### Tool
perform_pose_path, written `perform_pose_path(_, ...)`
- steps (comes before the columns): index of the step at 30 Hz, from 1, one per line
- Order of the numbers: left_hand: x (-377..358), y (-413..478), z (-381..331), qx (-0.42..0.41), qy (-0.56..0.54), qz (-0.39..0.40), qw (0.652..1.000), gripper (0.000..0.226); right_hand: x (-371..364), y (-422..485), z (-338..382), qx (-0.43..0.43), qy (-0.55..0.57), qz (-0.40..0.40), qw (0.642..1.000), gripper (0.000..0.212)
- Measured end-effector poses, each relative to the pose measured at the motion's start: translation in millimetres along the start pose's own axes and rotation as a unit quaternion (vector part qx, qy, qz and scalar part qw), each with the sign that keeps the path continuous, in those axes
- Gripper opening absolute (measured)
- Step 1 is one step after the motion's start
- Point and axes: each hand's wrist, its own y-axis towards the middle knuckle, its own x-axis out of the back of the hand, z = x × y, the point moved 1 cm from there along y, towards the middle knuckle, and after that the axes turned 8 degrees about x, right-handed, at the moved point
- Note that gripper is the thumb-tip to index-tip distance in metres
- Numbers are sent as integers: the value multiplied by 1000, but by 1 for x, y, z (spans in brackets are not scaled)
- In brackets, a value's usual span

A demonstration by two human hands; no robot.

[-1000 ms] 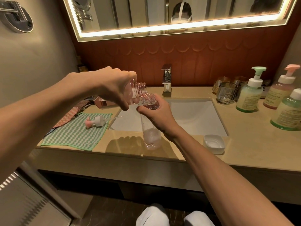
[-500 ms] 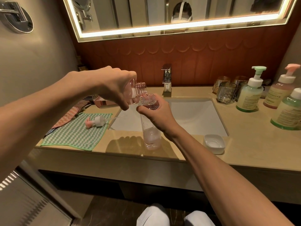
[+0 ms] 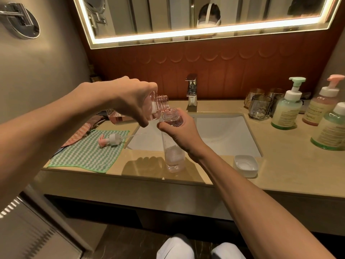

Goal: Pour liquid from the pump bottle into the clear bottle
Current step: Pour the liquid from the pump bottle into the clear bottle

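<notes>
Two hands meet over the counter's (image 3: pixel 280 176) front edge, just before the sink (image 3: pixel 224 135). The left hand (image 3: pixel 130 101) is wrapped tight around the pump bottle (image 3: pixel 158 106), tipped on its side with its bare threaded neck over the mouth of the clear bottle (image 3: pixel 172 146). The right hand (image 3: pixel 179 133) is curled about the clear bottle's upper part; the bottle stands upright on the counter, with pale liquid and foam at its bottom. The removed pump (image 3: pixel 110 140) lies on a green cloth (image 3: pixel 84 156) to the left. A white dish (image 3: pixel 245 165) sits near the right forearm. At right stand glasses (image 3: pixel 260 107) and three more pump bottles (image 3: pixel 286 111); their labels are too blurred to read. The tap (image 3: pixel 191 90) rises behind the hands.
</notes>
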Motion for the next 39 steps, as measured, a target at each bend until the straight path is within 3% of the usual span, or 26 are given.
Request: perform_pose_path(39,2,-2,-1,6,13,3,1000,95,0,-1,0,4,-7,-2,1000,29)
